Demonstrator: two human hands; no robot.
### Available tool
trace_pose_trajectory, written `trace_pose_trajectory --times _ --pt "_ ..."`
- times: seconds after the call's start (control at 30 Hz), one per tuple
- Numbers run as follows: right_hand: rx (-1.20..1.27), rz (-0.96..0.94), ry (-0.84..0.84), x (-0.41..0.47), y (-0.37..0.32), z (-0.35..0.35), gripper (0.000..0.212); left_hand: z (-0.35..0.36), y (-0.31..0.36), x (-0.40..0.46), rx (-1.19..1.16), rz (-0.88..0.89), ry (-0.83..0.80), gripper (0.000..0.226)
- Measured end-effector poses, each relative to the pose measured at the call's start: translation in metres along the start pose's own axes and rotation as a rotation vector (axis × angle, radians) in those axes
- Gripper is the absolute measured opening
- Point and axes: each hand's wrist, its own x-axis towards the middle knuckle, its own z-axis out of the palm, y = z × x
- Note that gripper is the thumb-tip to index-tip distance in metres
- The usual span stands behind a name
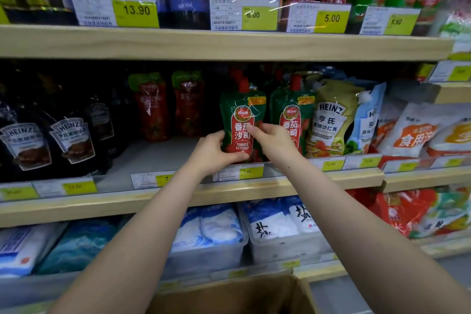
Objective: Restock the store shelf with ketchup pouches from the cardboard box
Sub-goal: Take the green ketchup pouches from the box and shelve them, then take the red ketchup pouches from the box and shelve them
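A green and red ketchup pouch [242, 120] with a red cap stands upright at the front of the middle shelf [280, 186]. My left hand [212, 153] grips its lower left edge, thumb across the bottom of the label. My right hand [274, 141] holds its right side, with fingertips on the label's middle. A second identical pouch [290, 115] stands just to the right, partly behind my right hand. The cardboard box [229, 296] sits at the bottom of the view, its brown rim showing; its contents are hidden.
Two red pouches [168, 107] stand further back to the left, with bare shelf before them. Black Heinz pouches [68, 140] fill the far left, Heinz salad dressing pouches [331, 117] the right. Blue-white bags [216, 229] lie in bins below; price tags [251, 172] line the shelf edges.
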Motion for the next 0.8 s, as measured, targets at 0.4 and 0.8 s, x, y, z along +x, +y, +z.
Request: trace_pose_trajectory --times 0.4,0.8 --pt "-0.216 -0.029 0.137 -0.022 -0.001 0.002 0.039 0.006 0.004 -0.023 0.263 0.058 0.135 0.069" --pt "-0.33 0.112 0.031 -0.165 0.147 0.015 0.022 0.076 -0.098 -0.217 0.284 0.248 0.011 0.044"
